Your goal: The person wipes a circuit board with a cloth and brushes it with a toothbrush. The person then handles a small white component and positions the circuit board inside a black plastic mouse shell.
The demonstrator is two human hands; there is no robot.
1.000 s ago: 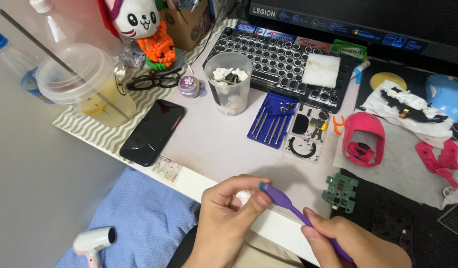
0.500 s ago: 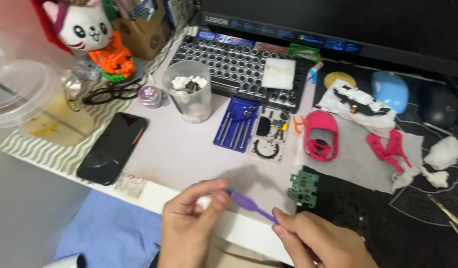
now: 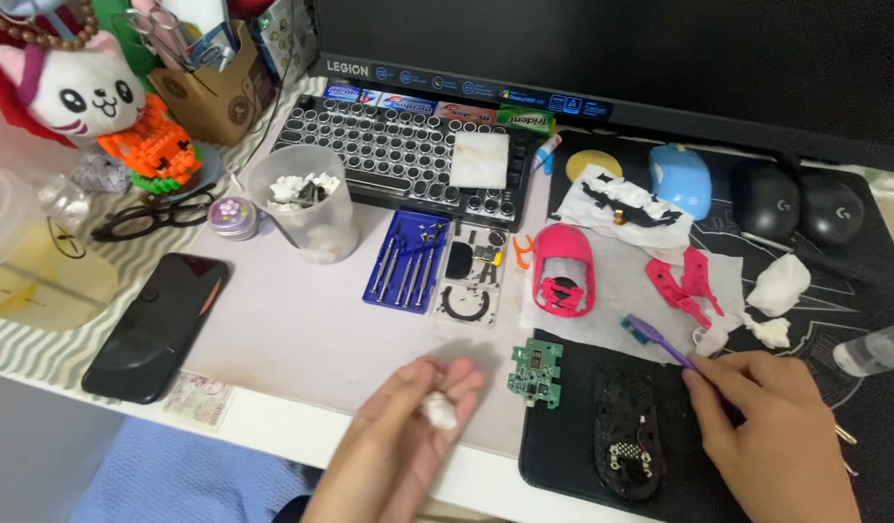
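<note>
My left hand (image 3: 408, 431) is near the desk's front edge, palm up, with a small white wad of tissue (image 3: 437, 411) resting in its fingers. My right hand (image 3: 771, 436) is at the lower right, gripping a purple toothbrush (image 3: 652, 336) whose bristle head points up-left over the white paper. Between the hands lie a green circuit board (image 3: 536, 371) and a black mouse base (image 3: 626, 431) on the black mat. A pink mouse shell (image 3: 563, 271) sits on the white paper above them.
A plastic cup of tissue wads (image 3: 304, 201), a blue screwdriver set (image 3: 408, 260), a keyboard (image 3: 403, 150), a black phone (image 3: 156, 324), glasses (image 3: 147, 218), a blue mouse (image 3: 681, 180), black mice (image 3: 800, 203), pink parts (image 3: 687, 281), a clear bottle (image 3: 873, 349).
My hands have separated: the right one carried the toothbrush to the right over the mat, and the left one opened, now holding a tissue wad. The view shifted right.
</note>
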